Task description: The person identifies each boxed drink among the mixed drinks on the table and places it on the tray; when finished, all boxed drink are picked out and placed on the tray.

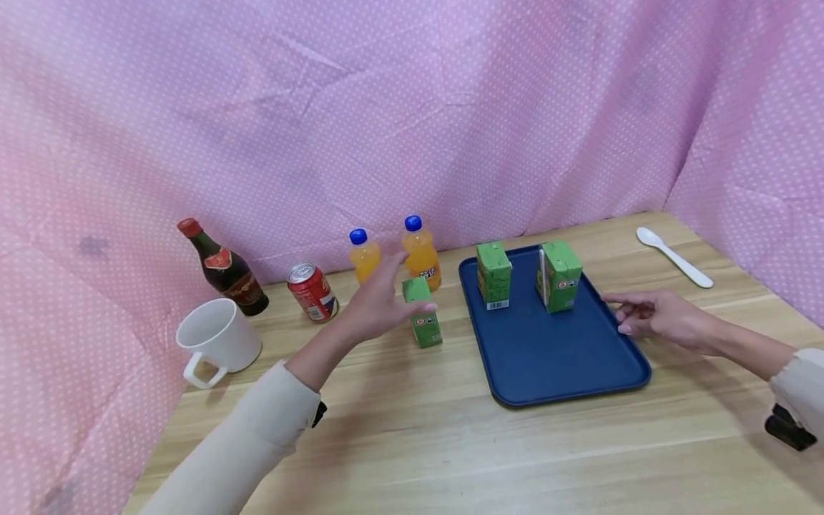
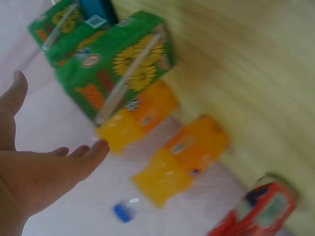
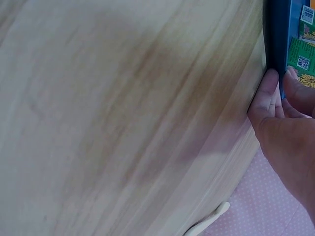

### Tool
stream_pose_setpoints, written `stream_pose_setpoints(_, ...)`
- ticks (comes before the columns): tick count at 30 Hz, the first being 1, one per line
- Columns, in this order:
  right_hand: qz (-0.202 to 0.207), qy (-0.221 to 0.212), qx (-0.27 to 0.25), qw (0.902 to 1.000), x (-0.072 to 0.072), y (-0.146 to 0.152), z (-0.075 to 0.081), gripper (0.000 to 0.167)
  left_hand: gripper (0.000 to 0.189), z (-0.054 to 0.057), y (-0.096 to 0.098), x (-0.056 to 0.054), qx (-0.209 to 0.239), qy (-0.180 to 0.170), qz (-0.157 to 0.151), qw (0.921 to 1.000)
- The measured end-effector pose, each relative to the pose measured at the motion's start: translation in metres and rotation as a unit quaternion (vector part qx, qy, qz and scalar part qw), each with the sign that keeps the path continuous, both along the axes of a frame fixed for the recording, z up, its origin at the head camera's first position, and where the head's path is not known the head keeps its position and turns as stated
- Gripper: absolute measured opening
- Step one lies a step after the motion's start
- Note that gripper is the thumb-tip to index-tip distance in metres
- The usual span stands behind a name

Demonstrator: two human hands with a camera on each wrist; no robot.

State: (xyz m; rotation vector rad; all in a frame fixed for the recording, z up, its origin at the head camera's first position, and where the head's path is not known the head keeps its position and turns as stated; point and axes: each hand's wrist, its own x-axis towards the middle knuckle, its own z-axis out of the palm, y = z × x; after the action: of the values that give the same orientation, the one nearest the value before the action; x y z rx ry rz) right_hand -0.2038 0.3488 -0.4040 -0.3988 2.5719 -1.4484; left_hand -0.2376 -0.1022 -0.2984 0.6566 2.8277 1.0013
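My left hand is at a green juice carton standing on the table, thumb and fingers spread apart. In the left wrist view that carton, with a straw on its side, stands beyond the fingertips, with a gap between. My right hand holds the right rim of a dark blue tray. The right wrist view shows the thumb at the inner side of the rim and the fingers outside it. Two more green cartons stand on the tray, a left one and a right one.
Behind the left hand are two orange drink bottles with blue caps. Further left stand a red can, a dark bottle and a white mug. A white spoon lies right of the tray. Pink dotted cloth hangs behind.
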Motion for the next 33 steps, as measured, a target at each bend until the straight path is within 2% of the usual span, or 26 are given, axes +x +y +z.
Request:
stream_pose_setpoints(3,-0.001,-0.003,-0.002,1.0000,0.001,0.000,0.000,0.060,0.094,-0.013,-0.006,-0.008,0.031,-0.037,0.006,0.9988)
stream_pose_setpoints(7,0.002,0.000,0.002,1.0000,0.001,-0.002,0.000,0.059,0.085,-0.032,-0.010,-0.014,0.102,-0.080,0.003,0.9915)
stream_pose_setpoints(11,-0.001,-0.007,-0.003,1.0000,0.002,-0.004,0.000,0.059,0.074,-0.043,-0.011,-0.014,0.141,-0.078,0.002,0.9870)
stream_pose_setpoints(18,-0.009,-0.008,0.000,0.9999,0.000,-0.003,0.001,0.060,0.066,-0.046,-0.012,-0.014,0.159,-0.063,-0.001,0.9853)
stream_pose_setpoints(26,-0.005,-0.007,0.002,1.0000,0.001,-0.002,0.002,0.062,0.063,-0.046,-0.010,-0.013,0.150,-0.047,-0.002,0.9876)
stream_pose_setpoints(33,-0.009,-0.015,0.002,0.9999,0.002,-0.002,0.003,0.062,0.063,-0.042,-0.003,-0.010,0.144,-0.045,-0.012,0.9884)
